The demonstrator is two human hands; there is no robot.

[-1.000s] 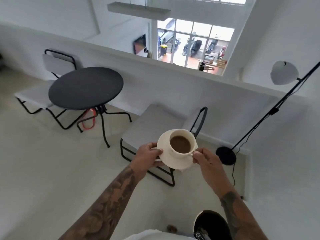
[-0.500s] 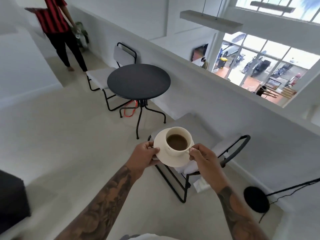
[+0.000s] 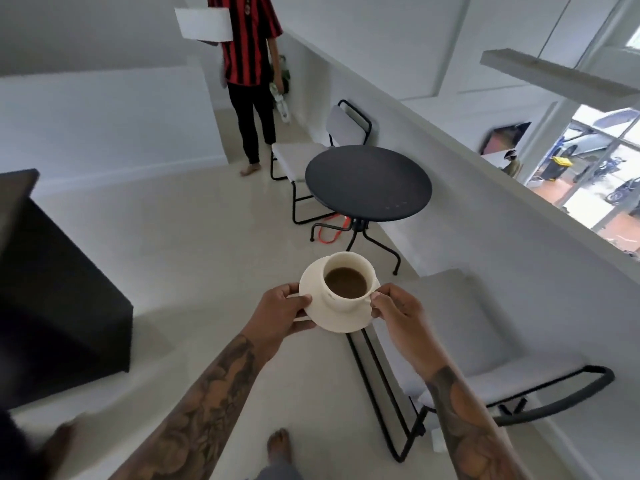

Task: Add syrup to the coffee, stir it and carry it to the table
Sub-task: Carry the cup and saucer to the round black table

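Both hands, left hand (image 3: 284, 311) and right hand (image 3: 394, 308), grip the saucer (image 3: 337, 318) under the cup (image 3: 348, 282); the table (image 3: 369, 183) now lies closer, straight ahead

Under the saucer (image 3: 337, 318) you can't see the left hand (image 3: 282, 315) fingers, only the thumb on the rim. The cup (image 3: 348, 284) handle is buried behind the right hand (image 3: 398, 311) fingertips (image 3: 375, 301). Far beyond the fingers, the other person (image 3: 249, 64) is chopped off at the top edge, and whatever dangles from their hand is too blurry to call.
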